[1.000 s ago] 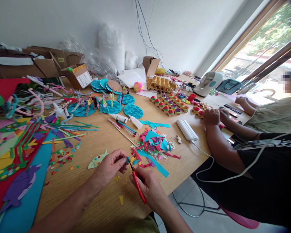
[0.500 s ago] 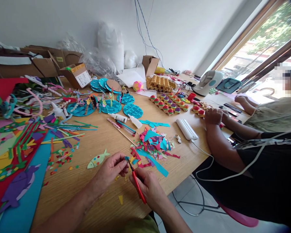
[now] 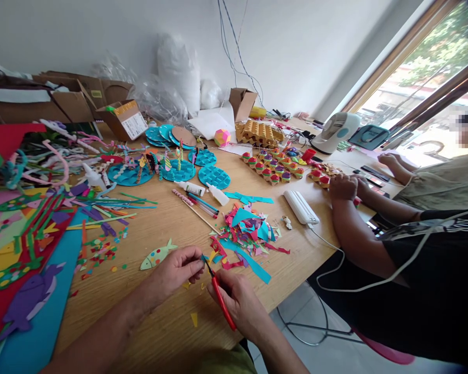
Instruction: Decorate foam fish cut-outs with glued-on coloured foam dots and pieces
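Observation:
My right hand is closed around red-handled scissors, blades pointing up and left. My left hand pinches a tiny blue paper scrap right at the blade tips. Both hands hover over the wooden table near its front edge. A pale green paper fish with coloured dots lies just left of my left hand. A heap of coloured paper offcuts sits just beyond the scissors.
Coloured foam sheets and paper strips cover the left side. Blue discs, glue bottles, an egg tray with painted pieces and a white fan lie farther back. Two other people sit at the right, hands on the table.
My hands have shifted slightly; the scissors stay at the blue scrap. Otherwise nothing has visibly changed.

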Demonstrator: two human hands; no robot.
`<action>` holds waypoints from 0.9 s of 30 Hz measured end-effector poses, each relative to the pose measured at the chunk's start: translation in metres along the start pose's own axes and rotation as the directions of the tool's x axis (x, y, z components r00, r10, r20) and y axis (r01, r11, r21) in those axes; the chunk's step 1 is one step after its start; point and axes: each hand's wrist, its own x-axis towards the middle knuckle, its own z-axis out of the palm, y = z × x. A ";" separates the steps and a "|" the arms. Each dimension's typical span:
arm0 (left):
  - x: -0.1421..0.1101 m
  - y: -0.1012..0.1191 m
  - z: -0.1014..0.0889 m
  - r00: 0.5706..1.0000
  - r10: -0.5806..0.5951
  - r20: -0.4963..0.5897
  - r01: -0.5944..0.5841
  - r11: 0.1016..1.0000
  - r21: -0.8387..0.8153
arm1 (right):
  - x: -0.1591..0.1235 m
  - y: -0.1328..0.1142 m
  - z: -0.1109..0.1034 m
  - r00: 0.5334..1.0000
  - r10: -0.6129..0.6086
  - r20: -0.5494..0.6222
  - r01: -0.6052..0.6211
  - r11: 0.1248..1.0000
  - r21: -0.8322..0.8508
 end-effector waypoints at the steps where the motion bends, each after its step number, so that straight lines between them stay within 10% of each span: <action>1: 0.000 0.000 -0.001 1.000 -0.005 0.003 0.005 1.000 0.002 | 0.000 0.000 0.000 1.000 -0.001 0.002 0.001 1.000 -0.001; 27: -0.002 -0.001 -0.007 0.990 0.008 -0.142 -0.007 1.000 0.003 | 0.000 0.008 0.001 0.999 -0.004 0.049 0.006 0.999 -0.044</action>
